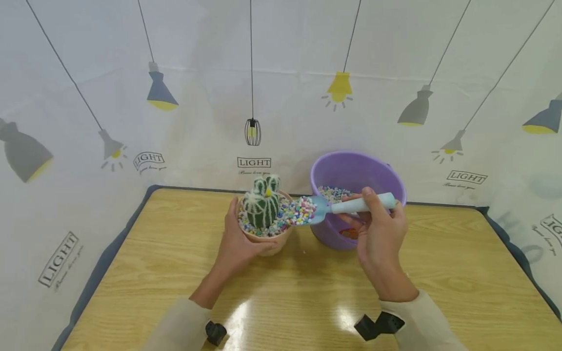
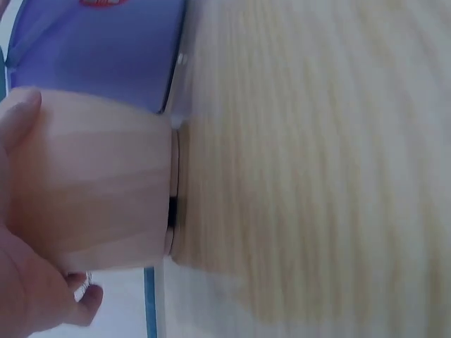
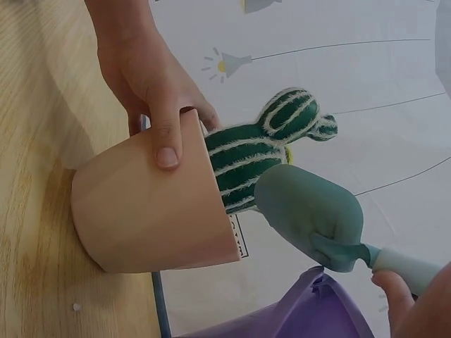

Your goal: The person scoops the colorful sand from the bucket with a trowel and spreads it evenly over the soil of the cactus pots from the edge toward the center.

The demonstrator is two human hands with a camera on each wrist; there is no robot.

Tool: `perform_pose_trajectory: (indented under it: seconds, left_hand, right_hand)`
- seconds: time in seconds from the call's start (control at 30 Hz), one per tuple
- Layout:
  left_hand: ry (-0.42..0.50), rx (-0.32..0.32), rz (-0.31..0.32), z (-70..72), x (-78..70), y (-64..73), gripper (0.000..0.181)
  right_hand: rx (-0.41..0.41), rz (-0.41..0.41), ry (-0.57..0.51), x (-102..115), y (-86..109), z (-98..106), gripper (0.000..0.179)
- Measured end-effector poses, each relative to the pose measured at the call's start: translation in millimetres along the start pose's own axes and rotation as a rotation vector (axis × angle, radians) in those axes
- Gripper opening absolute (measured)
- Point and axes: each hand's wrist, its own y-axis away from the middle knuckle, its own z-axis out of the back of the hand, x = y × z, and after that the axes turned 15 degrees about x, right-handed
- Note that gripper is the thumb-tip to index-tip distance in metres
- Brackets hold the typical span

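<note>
My left hand (image 1: 234, 246) grips a peach flowerpot (image 3: 148, 211) by its side, the thumb across the front near the rim. In the pot stands a green cactus (image 1: 261, 212) with white fuzzy ribs and a small yellow spot, set among multicoloured pebbles. My right hand (image 1: 384, 236) holds a small trowel (image 1: 357, 204) by its pale blue handle. Brightly coloured pebbles (image 1: 303, 209) lie in the trowel's blade, whose tip is over the pot's right rim. In the right wrist view the blade's underside shows close to the cactus. The pot stands upright on the table.
A purple bucket (image 1: 327, 236) with more pebbles (image 1: 333, 194) inside stands right of the pot, beneath and behind the trowel. A light wooden table (image 1: 175, 234) lies below, backed by a white cloth (image 1: 202, 97) printed with lamps. One stray pebble (image 3: 77, 307) lies on the table.
</note>
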Motion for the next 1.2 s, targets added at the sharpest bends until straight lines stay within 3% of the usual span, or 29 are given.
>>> perform_pose_trajectory:
  seconds: [0.17,0.27,0.37,0.57,0.67,0.8,1.03,1.2]
  left_hand:
    - [-0.093,-0.156,0.093,-14.4,-8.3,2.5,0.136]
    - [-0.145,-0.194,0.152,-18.2,-11.8,4.3,0.136]
    - [-0.106,-0.164,0.154,-14.7,-11.7,5.6,0.139]
    - [0.082,-0.019,0.029,0.6,-3.3,0.4,0.145]
    - [0.102,0.004,0.021,1.8,-0.8,-1.2,0.145]
    - [0.107,-0.057,0.030,-4.1,-3.6,-0.5,0.140]
    - [-0.014,-0.174,0.175,-20.6,-14.3,7.8,0.138]
    - [-0.063,-0.213,0.208,-27.0,-19.1,10.2,0.137]
  right_hand:
    - [0.004,-0.005,0.019,-1.4,-1.3,-0.7,0.034]
    - [0.013,-0.006,0.021,-2.2,-2.1,-1.8,0.036]
    - [0.020,-0.004,0.021,-1.9,-2.2,-2.4,0.037]
    - [0.029,0.001,0.057,-1.8,-4.2,-3.1,0.035]
    - [0.035,0.001,0.078,-1.8,-5.3,-4.3,0.034]
    - [0.050,0.000,0.095,-1.2,-6.8,-6.7,0.035]
    - [0.044,-0.013,0.095,-2.3,-7.5,-9.2,0.035]
    - [0.051,-0.001,0.094,-2.9,-7.1,-9.2,0.035]
